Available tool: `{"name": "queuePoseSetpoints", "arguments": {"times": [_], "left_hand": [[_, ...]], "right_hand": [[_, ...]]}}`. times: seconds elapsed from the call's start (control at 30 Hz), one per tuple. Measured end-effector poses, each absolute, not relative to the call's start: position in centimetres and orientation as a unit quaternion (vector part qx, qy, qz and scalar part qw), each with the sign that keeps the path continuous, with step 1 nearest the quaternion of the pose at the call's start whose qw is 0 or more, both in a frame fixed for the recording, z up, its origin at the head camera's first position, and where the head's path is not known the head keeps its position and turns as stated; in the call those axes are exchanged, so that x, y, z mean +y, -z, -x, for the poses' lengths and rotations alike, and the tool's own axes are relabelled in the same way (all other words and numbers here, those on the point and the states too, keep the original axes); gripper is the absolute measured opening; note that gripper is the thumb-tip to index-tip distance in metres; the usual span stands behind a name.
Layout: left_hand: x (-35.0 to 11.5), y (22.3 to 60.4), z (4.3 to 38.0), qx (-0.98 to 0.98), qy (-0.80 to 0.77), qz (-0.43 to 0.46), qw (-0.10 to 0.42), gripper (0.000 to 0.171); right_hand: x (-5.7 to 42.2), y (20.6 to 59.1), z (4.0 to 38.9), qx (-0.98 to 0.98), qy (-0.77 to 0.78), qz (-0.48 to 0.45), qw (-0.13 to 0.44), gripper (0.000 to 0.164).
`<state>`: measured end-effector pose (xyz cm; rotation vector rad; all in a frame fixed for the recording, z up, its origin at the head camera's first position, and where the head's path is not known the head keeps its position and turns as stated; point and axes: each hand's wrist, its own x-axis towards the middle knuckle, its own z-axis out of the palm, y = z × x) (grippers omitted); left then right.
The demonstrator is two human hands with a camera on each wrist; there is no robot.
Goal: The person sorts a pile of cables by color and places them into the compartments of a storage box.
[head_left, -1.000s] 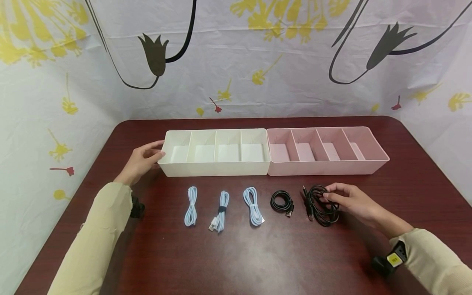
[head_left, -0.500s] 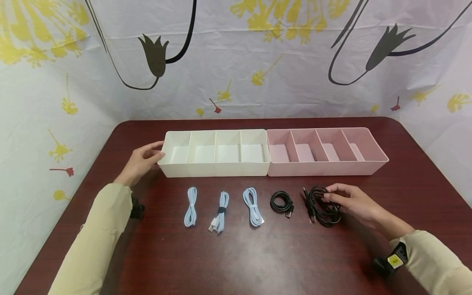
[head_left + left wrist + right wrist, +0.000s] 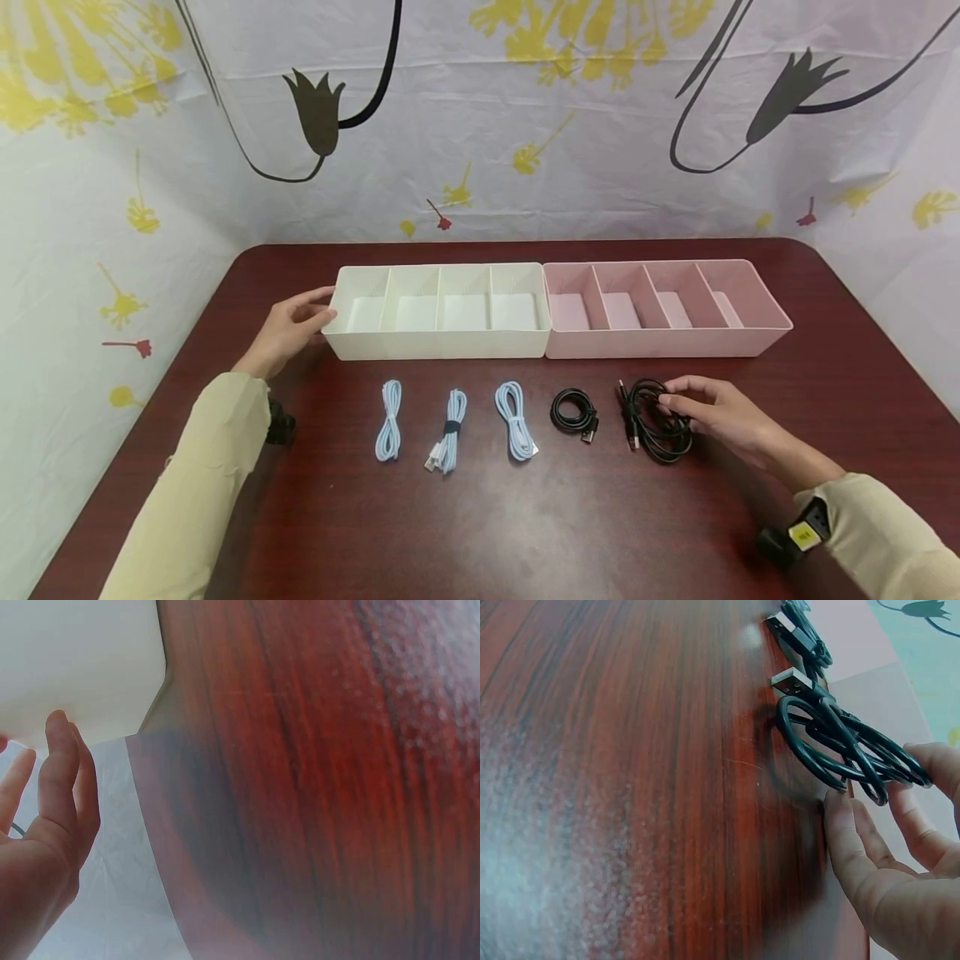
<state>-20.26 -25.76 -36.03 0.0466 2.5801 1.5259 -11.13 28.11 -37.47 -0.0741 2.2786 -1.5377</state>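
My left hand (image 3: 288, 329) rests its fingertips against the left end of the white divided storage box (image 3: 442, 344), and its fingers look fairly straight in the left wrist view. With thumb and fingers my right hand (image 3: 723, 421) pinches the right edge of a coiled black USB cable (image 3: 840, 742). That coil lies rightmost in a row on the table. Left of it comes a smaller black USB cable coil (image 3: 573, 411), then three bundled light blue cables: one (image 3: 516, 421) with a white plug, one (image 3: 452, 429) with a black strap, and one (image 3: 387, 421) at the far left.
A pink divided box (image 3: 667, 342) stands end to end with the white one, behind the cables. Both have several compartments. The dark red-brown table (image 3: 480, 525) ends at a patterned cloth (image 3: 600, 192) at the back and sides.
The right hand's black cable coil has shifted very slightly, its plug ends moving a little. Both hands stay almost in place, and the other cables and boxes lie as before.
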Motion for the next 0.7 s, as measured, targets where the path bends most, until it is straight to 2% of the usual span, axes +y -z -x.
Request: {"name": "queuePoseSetpoints", "arguments": {"times": [0.7], "left_hand": [[-25.81, 36.12, 20.38, 0.858, -0.508, -0.014, 0.072, 0.055]], "right_hand": [[27.68, 37.26, 10.91, 0.825, 0.526, 0.026, 0.204, 0.040]]}}
